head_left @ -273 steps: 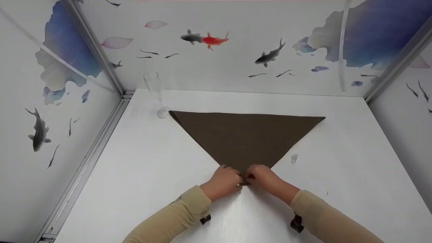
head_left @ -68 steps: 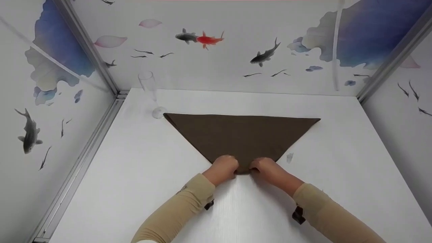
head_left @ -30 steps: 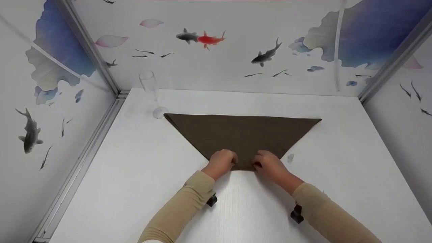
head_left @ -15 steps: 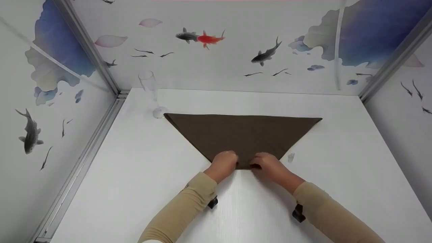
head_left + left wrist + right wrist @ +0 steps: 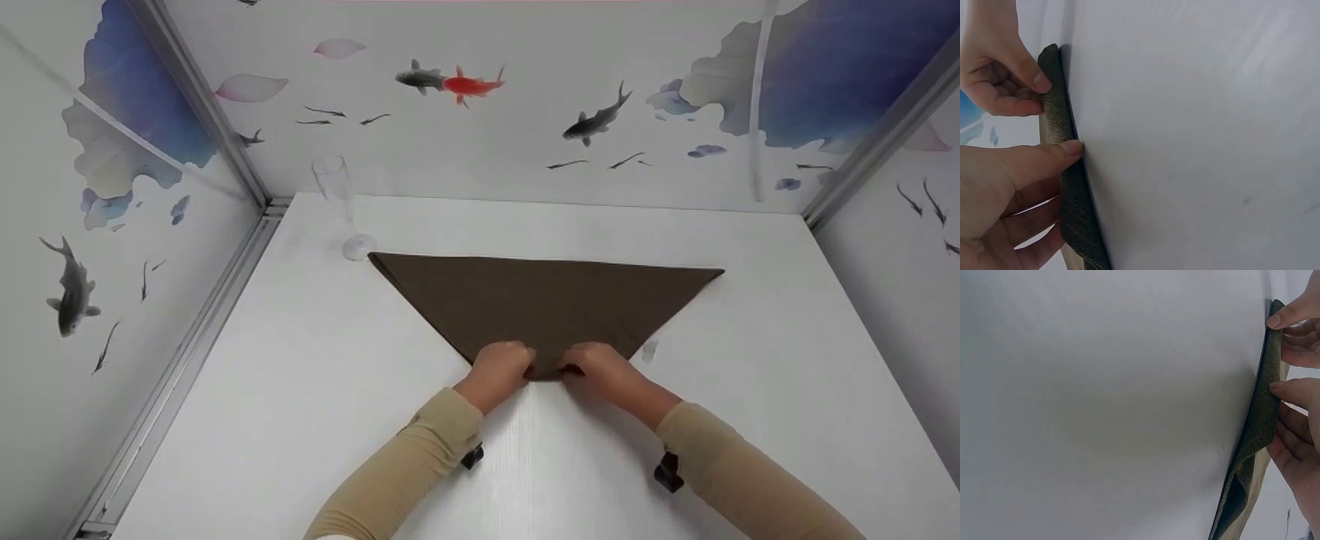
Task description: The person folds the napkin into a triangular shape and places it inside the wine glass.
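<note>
A dark brown cloth napkin [image 5: 547, 300] lies on the table as a triangle with its long side at the back. Its near corner is rolled into a thin tube [image 5: 1076, 197], which both wrist views show close up. My left hand [image 5: 499, 371] pinches this roll, thumb on the near side and fingers behind. Just to the right, my right hand [image 5: 600, 367] holds the roll the same way. A short stretch of the roll shows between the hands. In the right wrist view, the roll's end [image 5: 1235, 495] opens into a loose fold.
A clear, tall-stemmed glass [image 5: 358, 247] stands at the back left, its foot close to the napkin's left corner. White table [image 5: 300, 337] surrounds the cloth. Panels painted with fish [image 5: 469, 84] enclose the back and sides. A small grey mark [image 5: 649, 351] shows right of the cloth.
Compared with nine seconds ago, the napkin's near point is rolled under into a wider, blunt edge farther back. My hands have moved away from me with it. Over the last second they shift only slightly.
</note>
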The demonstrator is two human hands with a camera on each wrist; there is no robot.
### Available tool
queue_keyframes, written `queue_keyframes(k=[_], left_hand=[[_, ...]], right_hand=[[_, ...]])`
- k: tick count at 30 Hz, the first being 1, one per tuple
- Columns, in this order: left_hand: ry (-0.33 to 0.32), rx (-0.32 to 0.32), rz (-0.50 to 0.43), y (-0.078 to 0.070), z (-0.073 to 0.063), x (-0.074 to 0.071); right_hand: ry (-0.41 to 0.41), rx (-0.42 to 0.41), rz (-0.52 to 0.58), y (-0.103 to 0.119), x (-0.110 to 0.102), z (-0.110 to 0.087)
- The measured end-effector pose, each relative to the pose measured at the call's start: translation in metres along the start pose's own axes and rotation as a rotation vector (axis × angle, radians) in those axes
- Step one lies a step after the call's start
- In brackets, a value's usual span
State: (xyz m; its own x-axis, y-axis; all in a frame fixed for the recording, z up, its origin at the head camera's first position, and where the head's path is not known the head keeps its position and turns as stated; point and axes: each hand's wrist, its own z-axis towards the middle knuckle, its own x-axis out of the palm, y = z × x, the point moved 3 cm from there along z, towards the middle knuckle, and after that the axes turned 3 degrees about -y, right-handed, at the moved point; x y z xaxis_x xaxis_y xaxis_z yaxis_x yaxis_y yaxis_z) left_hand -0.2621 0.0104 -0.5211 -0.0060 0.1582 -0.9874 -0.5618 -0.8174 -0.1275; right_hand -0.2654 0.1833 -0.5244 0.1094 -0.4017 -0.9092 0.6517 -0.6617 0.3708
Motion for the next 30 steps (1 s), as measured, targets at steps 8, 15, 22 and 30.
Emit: queue_keyframes(k=[8, 15, 22, 30], left_hand=[[-0.039, 0.008, -0.024, -0.0005, -0.0031, -0.0027], [-0.027, -0.015, 0.009, 0.0014, -0.0003, -0.0017], [0.000, -0.041, 0.008, 0.0026, 0.0034, -0.0023], [0.005, -0.066, 0.001, 0.0062, 0.0062, -0.0002]], right_hand=[[0.005, 0.066, 0.040, -0.0034, 0.0025, 0.0018], [-0.002, 0.065, -0.003, -0.0054, 0.0049, 0.0046], [-0.066, 0.000, -0.102, -0.0048, 0.0046, 0.0051], [-0.095, -0.010, -0.200, 0.0001, 0.0028, 0.0010]])
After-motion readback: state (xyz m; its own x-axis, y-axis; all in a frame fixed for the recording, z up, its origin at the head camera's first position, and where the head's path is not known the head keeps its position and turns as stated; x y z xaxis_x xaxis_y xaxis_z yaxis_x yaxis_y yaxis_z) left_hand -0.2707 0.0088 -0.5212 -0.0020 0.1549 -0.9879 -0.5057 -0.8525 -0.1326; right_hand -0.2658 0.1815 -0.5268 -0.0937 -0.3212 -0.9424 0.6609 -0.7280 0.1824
